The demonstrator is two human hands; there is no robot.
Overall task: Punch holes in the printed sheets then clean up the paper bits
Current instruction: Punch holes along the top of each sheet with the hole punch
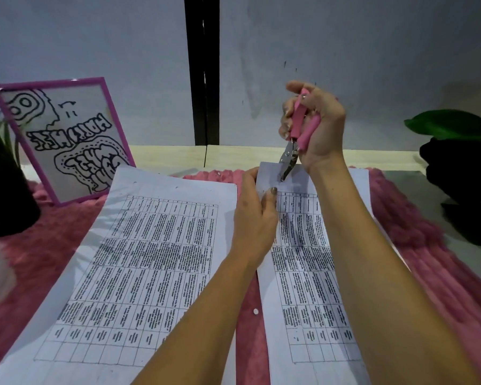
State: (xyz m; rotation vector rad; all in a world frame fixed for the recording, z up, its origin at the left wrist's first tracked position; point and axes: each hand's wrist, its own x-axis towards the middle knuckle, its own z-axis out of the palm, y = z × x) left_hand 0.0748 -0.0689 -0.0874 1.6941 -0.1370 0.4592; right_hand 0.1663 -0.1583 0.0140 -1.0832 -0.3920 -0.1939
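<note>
Pink handles of a punch (300,129) sit squeezed in the right hand (317,126), whose fingers wrap both grips; its metal nose bites the top edge of the right sheet (303,259). The left hand (257,215) pinches that sheet's upper left edge, thumb on top, lifting the corner. A second sheet (139,259) lies flat to the left, apart from the hands, on a pink rug (428,259). One white paper bit (255,311) rests on the rug between the sheets. A pink-framed drawing (64,140) leans behind.
</note>
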